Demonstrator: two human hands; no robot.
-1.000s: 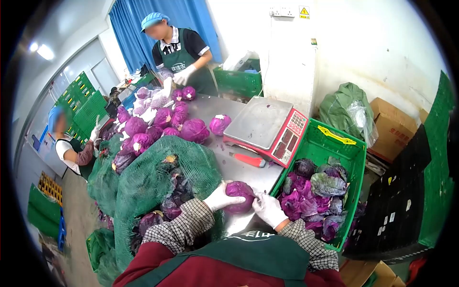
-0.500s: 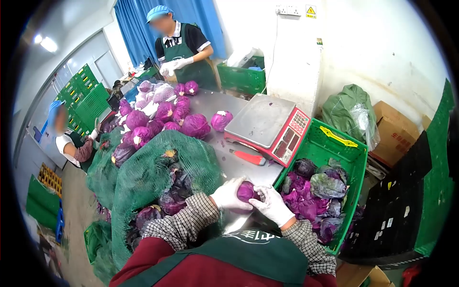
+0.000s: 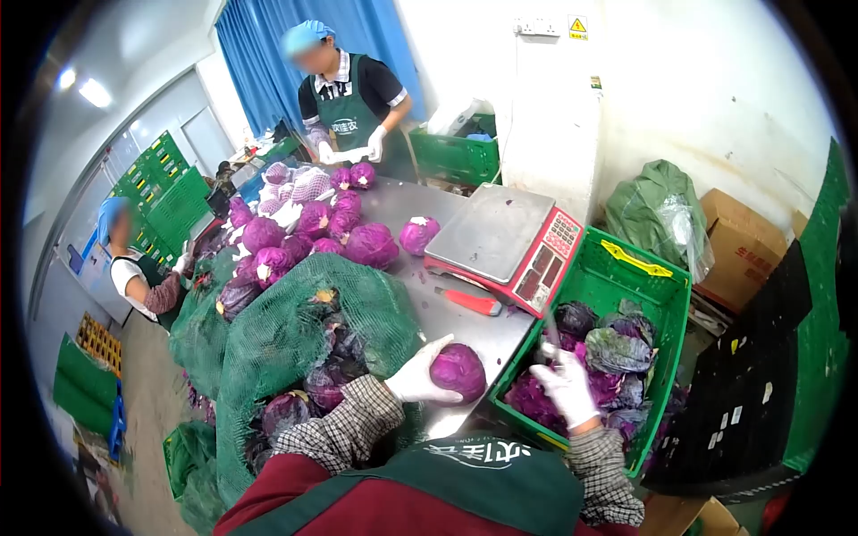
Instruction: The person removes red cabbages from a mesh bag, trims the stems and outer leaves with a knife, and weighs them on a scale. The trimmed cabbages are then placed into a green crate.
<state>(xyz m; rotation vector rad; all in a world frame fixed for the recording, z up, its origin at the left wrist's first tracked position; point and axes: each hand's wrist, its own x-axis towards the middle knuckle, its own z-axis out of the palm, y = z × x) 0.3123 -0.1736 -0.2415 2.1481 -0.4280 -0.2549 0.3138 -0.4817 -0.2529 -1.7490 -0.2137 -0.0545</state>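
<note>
A round purple cabbage (image 3: 458, 372) rests against the fingers of my gloved left hand (image 3: 420, 373), which grips its left side above the steel table's front edge. Over the green crate (image 3: 681, 299) at the right is my gloved right hand (image 3: 566, 389), its fingers bent. A narrow, pale, blurred thing sticks up from those fingers; I cannot make out what it is. Below and beside this hand lie loose purple leaves (image 3: 536, 400) and dull outer leaves (image 3: 617, 350). Left of my left hand, a green mesh sack (image 3: 268, 330) holds more cabbages.
A red scale (image 3: 500, 234) stands on the table (image 3: 413, 196), with a red-orange-handled tool (image 3: 472, 302) before it. Trimmed cabbages (image 3: 371, 246) and netted ones (image 3: 311, 183) are piled further back. Across the table stands one co-worker (image 3: 353, 112); another (image 3: 143, 277) is at far left.
My right hand has left the cabbage and moved right over the crate. The cabbage in my left hand now shows more fully. The co-worker across the table has shifted posture, hands lower and further apart.
</note>
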